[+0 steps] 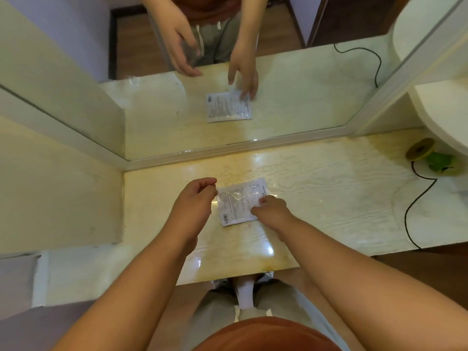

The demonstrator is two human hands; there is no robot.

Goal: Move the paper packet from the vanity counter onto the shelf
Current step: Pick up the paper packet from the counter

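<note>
One paper packet point(240, 202) (flat on counter point(329, 188)), two hands beside it

Bare counter point(316, 188) up to cable point(415, 198).

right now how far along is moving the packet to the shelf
Nothing is done yet: the packet lies flat on the counter. In hand: the right hand touches its right edge, and the left hand hovers beside it. Left: lift it and carry it to the shelf.
</note>
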